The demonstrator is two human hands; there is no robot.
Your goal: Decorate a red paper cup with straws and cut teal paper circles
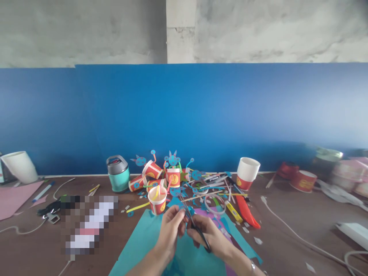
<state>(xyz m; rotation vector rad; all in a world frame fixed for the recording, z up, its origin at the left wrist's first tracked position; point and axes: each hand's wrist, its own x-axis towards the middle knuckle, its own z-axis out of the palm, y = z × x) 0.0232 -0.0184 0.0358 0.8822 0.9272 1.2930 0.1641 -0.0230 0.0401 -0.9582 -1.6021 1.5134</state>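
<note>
My right hand (205,232) is closed around a pair of dark-handled scissors (188,209), blades pointing up and away. Pinched in my left hand (171,226) is a small piece of blue paper (182,207), close against the blades. Its exact shape is partly hidden by my fingers. Both hands are over a teal sheet of paper (138,241). Just beyond my left hand stands a red and white paper cup (158,205) with a yellow strip in it.
Behind lie several paper cups with blue cutout figures (173,159). To the right are a tape roll (215,204), a yellow box (234,212), a red object (247,212) and a tall white cup (248,168). A teal jar (119,178) stands left; a white cable (290,228) crosses the table's right.
</note>
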